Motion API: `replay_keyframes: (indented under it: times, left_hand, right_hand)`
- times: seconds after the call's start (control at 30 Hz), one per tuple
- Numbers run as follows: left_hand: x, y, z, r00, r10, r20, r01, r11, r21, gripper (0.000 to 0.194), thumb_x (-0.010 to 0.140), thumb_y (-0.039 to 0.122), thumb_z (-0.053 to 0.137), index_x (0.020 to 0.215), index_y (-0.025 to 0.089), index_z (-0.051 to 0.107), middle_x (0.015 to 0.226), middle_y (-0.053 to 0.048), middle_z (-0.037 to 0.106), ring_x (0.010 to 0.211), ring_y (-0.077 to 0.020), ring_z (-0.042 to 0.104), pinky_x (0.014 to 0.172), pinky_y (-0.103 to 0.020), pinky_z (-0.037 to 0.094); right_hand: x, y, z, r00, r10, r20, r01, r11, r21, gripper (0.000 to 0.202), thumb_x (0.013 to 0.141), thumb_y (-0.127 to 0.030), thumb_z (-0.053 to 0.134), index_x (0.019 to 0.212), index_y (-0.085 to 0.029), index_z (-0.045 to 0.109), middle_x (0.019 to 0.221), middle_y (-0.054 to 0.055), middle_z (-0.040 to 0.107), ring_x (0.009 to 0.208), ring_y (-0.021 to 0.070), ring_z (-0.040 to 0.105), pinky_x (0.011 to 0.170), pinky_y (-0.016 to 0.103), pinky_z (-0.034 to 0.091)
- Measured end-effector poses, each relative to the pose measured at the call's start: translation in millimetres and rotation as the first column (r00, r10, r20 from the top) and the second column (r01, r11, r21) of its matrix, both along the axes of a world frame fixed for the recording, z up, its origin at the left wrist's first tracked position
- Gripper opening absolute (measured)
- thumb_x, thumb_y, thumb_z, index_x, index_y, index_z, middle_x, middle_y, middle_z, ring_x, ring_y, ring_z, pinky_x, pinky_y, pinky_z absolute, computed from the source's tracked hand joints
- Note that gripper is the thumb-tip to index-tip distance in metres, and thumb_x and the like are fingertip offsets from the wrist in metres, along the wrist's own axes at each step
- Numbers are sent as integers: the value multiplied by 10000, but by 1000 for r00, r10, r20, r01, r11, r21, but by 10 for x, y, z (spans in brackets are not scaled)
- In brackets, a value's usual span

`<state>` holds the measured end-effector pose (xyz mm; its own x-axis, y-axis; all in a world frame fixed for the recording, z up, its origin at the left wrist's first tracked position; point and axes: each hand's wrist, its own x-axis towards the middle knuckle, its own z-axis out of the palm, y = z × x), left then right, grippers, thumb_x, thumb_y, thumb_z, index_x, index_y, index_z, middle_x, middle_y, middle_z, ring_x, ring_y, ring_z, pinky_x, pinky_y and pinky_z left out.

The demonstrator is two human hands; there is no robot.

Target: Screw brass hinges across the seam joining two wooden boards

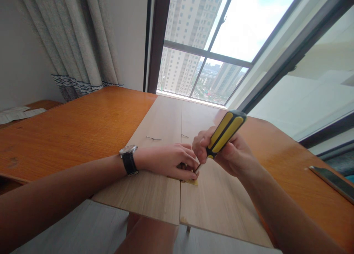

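My right hand (232,154) is wrapped round a screwdriver (228,132) with a yellow and black handle, tilted so its shaft points down and to the left. The tip of that shaft disappears at the fingers of my left hand (174,160). That hand lies low over the boards with its fingers curled together; what they pinch is hidden. Under them a brass-coloured hinge (192,181) shows in part, across the seam between a left wooden board (149,187) and a right wooden board (221,198). A watch is on my left wrist.
Small screws (153,138) lie on the left board, and another screw (184,136) lies by the seam. The boards rest on an orange-brown table (83,132) and overhang its near edge. A dark phone-like slab (332,182) lies at right. A window and curtain stand behind.
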<state>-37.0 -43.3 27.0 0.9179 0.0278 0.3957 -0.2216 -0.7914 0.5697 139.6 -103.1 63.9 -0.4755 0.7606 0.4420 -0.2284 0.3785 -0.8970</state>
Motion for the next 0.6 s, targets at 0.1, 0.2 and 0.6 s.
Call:
replay_keyframes:
  times: [0.1,0.2,0.6]
  left_hand:
    - [2,4,-8,1000,-1,8,1,1000,23,193,919,173,603,730,166,643,738,-21,690,663,-114,577,690,-221,471]
    - [1,7,-12,1000,4,18,-6,998,68,203,927,186,599,733,164,655,739,-29,693,662,-119,582,709,-229,474]
    - [26,4,-32,999,16,35,-24,971,238,235,966,220,558,792,157,702,814,-56,728,752,-156,623,835,-272,480]
  right_hand:
    - [3,5,2,1000,-6,-2,6,1000,12,309,882,-473,704,964,-177,741,727,46,689,663,159,651,620,299,555]
    - [7,6,2,1000,-8,2,8,1000,13,313,884,-474,701,963,-173,739,734,49,690,662,158,649,617,297,554]
    - [6,32,-33,1000,0,-8,0,1000,20,310,902,-483,676,988,-193,743,753,42,695,661,145,633,605,273,520]
